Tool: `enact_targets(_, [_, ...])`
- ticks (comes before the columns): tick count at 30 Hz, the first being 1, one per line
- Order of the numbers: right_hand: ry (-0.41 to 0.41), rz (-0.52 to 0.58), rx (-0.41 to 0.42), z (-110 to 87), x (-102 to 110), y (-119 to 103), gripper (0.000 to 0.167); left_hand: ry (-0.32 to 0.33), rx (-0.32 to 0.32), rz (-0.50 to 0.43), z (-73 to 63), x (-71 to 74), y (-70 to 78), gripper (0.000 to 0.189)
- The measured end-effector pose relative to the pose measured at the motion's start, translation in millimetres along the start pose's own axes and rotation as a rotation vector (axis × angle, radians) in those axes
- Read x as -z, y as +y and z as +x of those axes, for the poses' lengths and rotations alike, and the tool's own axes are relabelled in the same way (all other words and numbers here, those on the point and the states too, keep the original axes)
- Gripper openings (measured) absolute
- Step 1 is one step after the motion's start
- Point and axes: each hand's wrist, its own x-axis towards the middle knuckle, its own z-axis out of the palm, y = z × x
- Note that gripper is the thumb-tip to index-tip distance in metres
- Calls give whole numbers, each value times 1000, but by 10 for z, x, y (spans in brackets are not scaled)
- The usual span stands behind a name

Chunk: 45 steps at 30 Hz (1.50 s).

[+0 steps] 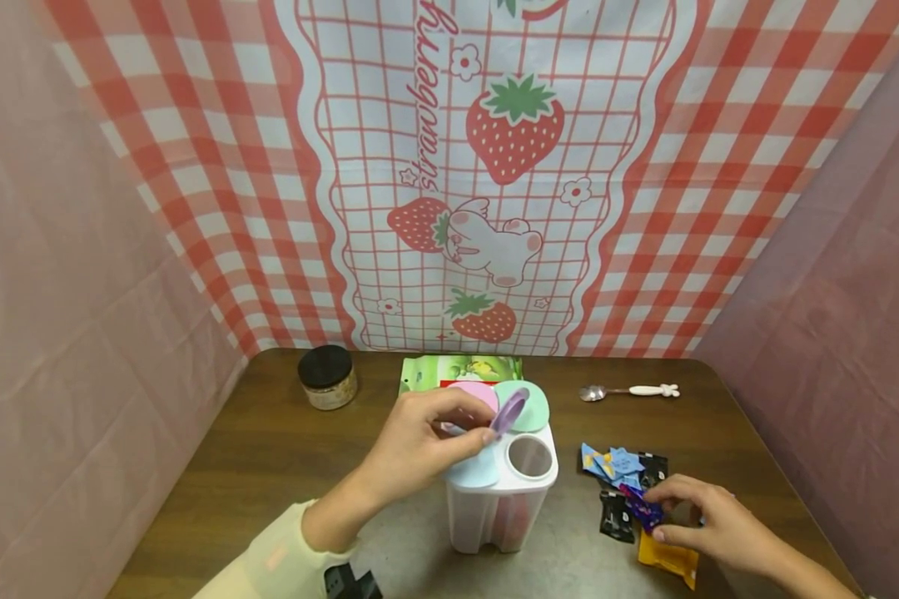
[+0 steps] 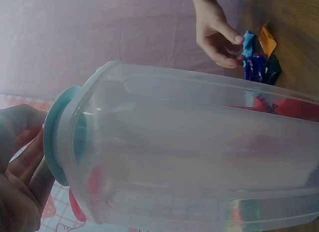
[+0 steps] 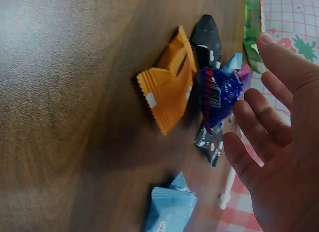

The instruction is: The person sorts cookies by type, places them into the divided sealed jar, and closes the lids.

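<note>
A tall translucent container with a white top stands upright at the middle front. Its round lids are pink, mint green and pale blue; the front right opening is uncovered. With thumb and fingers, my left hand pinches a purple lid, tilted up beside that opening. My right hand is over a pile of wrapped sweets at the right, its fingers spread apart around a purple wrapped sweet. An orange packet, black packets and blue packets lie close by.
At the back left is a jar with a black lid. A green packet lies behind the container. A spoon with a white handle lies at the back right. Fabric hangs behind and at both sides of the table.
</note>
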Motion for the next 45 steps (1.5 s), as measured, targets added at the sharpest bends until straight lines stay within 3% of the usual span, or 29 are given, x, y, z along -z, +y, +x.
enact_targets(18, [42,-54,22,-27,-102,46,37,0,27,8,-8,1,12,14])
enact_targets(25, [38,-108,-68,-48,-90,78,46,1,28,9,-3,3,12,14])
enact_targets(34, [-53,-144,-246,-8,-112,86,34,-3,8,-1,-8,5,7,14])
enact_targets(45, [-73,-198,-300,8,-152,125,41,-2,8,-1,4,10,15,14])
